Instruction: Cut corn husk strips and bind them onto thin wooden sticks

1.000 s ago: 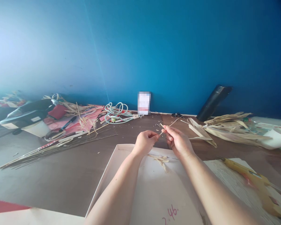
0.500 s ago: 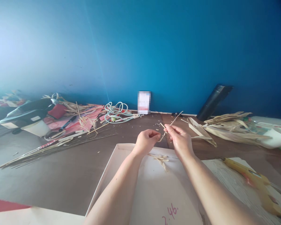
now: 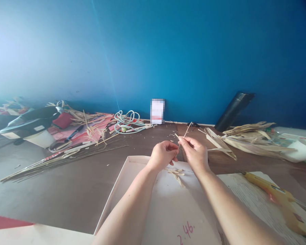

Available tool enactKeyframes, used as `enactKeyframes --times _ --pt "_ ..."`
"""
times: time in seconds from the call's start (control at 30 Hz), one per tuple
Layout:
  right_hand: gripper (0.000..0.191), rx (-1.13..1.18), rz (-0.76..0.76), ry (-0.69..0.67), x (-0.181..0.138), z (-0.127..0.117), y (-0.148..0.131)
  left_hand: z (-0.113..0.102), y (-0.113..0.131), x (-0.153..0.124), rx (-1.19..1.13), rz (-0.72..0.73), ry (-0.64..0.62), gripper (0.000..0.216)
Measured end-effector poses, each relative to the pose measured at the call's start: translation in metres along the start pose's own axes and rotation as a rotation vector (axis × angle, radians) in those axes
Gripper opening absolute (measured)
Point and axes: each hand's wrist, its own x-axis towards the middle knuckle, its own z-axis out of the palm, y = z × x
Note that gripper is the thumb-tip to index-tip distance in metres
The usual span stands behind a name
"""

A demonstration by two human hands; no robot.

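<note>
My right hand [image 3: 195,152] pinches a thin pale strip [image 3: 188,130], which looks like dried husk; one end sticks up past the fingers. A short pale stick [image 3: 176,135] crosses it at the same fingertips. Close beside, my left hand [image 3: 163,154] has its fingers closed around the strip's lower part, nearly touching the right hand. The exact grip is partly hidden by the fingers. Below both hands lies a shallow white box lid [image 3: 142,190] with handwritten numbers. Several short husk pieces [image 3: 177,176] rest inside it, near its far edge.
To the right are dried husks [image 3: 252,144], a leaning black roll [image 3: 234,110] and a yellow glue gun [image 3: 272,190] on printed paper. Thin wires [image 3: 66,161], pink paper [image 3: 93,132] and a coiled pale cable [image 3: 127,122] lie left. A phone-like card [image 3: 157,111] stands against the blue wall.
My left hand has moved right and up to the right hand, closing on the strip's lower part. The strip's upper end has swung left and stands steeper.
</note>
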Motion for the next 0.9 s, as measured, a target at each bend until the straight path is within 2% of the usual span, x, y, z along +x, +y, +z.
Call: enactKeyframes --times 0.13,0.27,0.4,0.6,0.7,0.8,0.9 --pt "0.037 0.013 0.013 0.008 0.0 0.0 -0.001 0.002 -0.002 0.001 -0.048 -0.004 -0.006 0.021" --pt "0.035 0.014 -0.007 0.017 -0.001 0.0 -0.002 0.003 -0.005 0.001 0.123 0.078 0.047 0.03" --pt "0.034 0.013 -0.007 -0.001 -0.002 0.0 -0.001 0.006 -0.01 -0.001 0.312 0.197 0.147 0.022" --pt "0.033 0.07 0.068 -0.03 0.001 0.001 0.002 0.005 -0.005 -0.007 0.477 0.29 0.14 0.03" --pt "0.036 0.127 0.146 -0.024 0.003 0.001 0.004 0.001 -0.002 -0.008 0.666 0.31 0.207 0.031" --pt "0.037 0.217 0.222 0.048 0.006 0.002 0.008 -0.006 -0.003 -0.006 0.939 0.299 0.315 0.026" --pt "0.037 0.313 0.249 0.072 0.009 0.004 0.013 -0.01 -0.007 -0.003 1.105 0.258 0.256 0.027"
